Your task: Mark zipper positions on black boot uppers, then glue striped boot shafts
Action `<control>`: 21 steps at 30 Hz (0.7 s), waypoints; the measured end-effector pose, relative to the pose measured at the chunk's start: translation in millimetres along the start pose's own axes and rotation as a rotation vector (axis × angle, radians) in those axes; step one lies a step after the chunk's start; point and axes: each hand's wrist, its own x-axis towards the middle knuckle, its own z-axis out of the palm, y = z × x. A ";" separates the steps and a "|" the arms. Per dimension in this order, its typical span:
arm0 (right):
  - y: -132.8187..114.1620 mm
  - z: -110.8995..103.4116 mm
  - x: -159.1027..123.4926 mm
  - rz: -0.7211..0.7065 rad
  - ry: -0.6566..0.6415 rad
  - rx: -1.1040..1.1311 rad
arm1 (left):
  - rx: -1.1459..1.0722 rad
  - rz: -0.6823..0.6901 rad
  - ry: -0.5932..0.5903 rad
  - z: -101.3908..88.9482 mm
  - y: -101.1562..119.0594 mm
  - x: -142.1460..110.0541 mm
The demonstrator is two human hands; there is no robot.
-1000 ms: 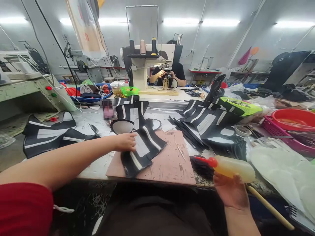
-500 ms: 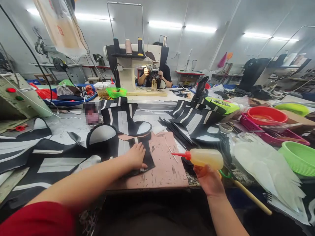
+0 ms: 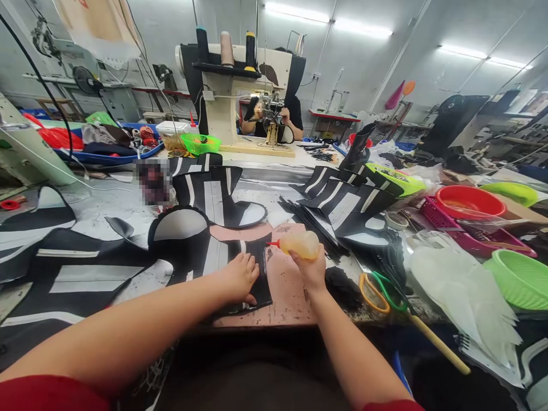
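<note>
My left hand [image 3: 240, 278] lies with its fingers stretched out on a black boot upper [image 3: 262, 279] that bears white strips. Under that piece is a pinkish board [image 3: 287, 302] with dark marks. My right hand [image 3: 311, 271] is wrapped round a squeeze bottle [image 3: 299, 245] of yellowish liquid. The bottle lies nearly level, its red nozzle pointing left at the upper's right edge; whether the tip touches cannot be made out. Beyond my left hand lies another black upper [image 3: 218, 197] with a rounded white toe part.
More black uppers [image 3: 94, 268] spread over the left side. To the right lie scissors [image 3: 381, 291], a wooden handle [image 3: 440, 345], thin black strips [image 3: 314, 225], white sheets [image 3: 462, 297] and a green basket [image 3: 522, 277]. A person [image 3: 295, 117] sits behind a sewing machine [image 3: 226, 108].
My right hand has brought the bottle leftward, so its nozzle is now by the upper's right edge. My left hand stays on the upper. The view has tilted down slightly.
</note>
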 end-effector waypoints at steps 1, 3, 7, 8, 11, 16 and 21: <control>1.1 -0.7 -0.8 -0.013 0.013 -0.058 | 0.002 0.008 -0.005 -0.7 0.2 -0.4; 1.9 -2.7 -3.4 -0.035 0.038 -0.140 | 0.007 0.021 -0.007 -1.9 0.8 -0.4; 0.5 -4.2 -9.0 -0.084 0.012 -0.217 | 0.020 0.007 -0.010 -0.7 1.0 2.2; 0.1 -4.1 -10.1 -0.096 0.014 -0.232 | 0.015 0.002 -0.004 0.2 0.9 2.9; -1.3 -3.9 -12.1 -0.114 0.065 -0.267 | -0.020 -0.001 0.031 2.7 0.5 3.7; -2.3 -2.0 -14.2 -0.130 0.055 -0.283 | -0.028 -0.001 0.035 1.2 1.7 3.0; -1.8 -2.7 -13.8 -0.096 0.053 -0.247 | -0.001 -0.003 -0.026 -2.8 3.2 2.4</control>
